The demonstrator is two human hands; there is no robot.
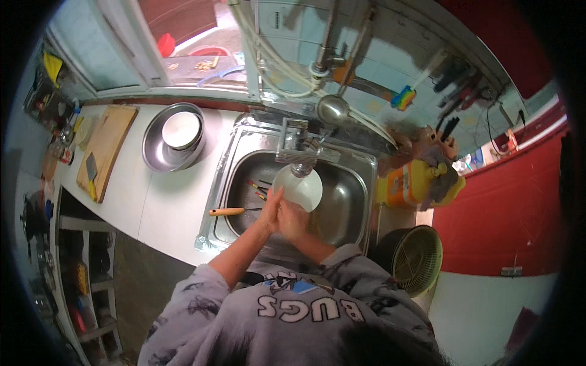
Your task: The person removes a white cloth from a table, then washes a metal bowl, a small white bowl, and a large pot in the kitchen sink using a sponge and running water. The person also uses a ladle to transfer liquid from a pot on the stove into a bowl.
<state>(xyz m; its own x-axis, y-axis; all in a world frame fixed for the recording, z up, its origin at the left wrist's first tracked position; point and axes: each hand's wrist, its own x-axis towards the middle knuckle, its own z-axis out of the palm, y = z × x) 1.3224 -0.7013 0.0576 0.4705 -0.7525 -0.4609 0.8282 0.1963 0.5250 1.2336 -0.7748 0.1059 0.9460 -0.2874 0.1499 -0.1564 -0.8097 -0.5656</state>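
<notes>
A white bowl [306, 188] is held tilted in the stainless steel sink [350, 196], beneath the metal faucet [300, 151]. My left hand [273, 208] grips the bowl at its near left rim, fingers partly hidden behind it. Close beside it, my right hand [293, 220] lies over the bowl's near edge. Its fingers are blurred, so whether they grip the rim is unclear. Several dark chopsticks [259, 188] with coloured ends lie on the sink floor to the left. A utensil with a wooden handle [227, 212] rests across the sink's left rim.
Left on the counter stands a metal basin [153, 148] holding white bowls [181, 130]. Beyond it, a knife [91, 171] lies on a wooden cutting board [112, 137]. A ladle [333, 110] hangs behind the faucet. Right are a yellow jug [405, 185] and a plastic basket [419, 261].
</notes>
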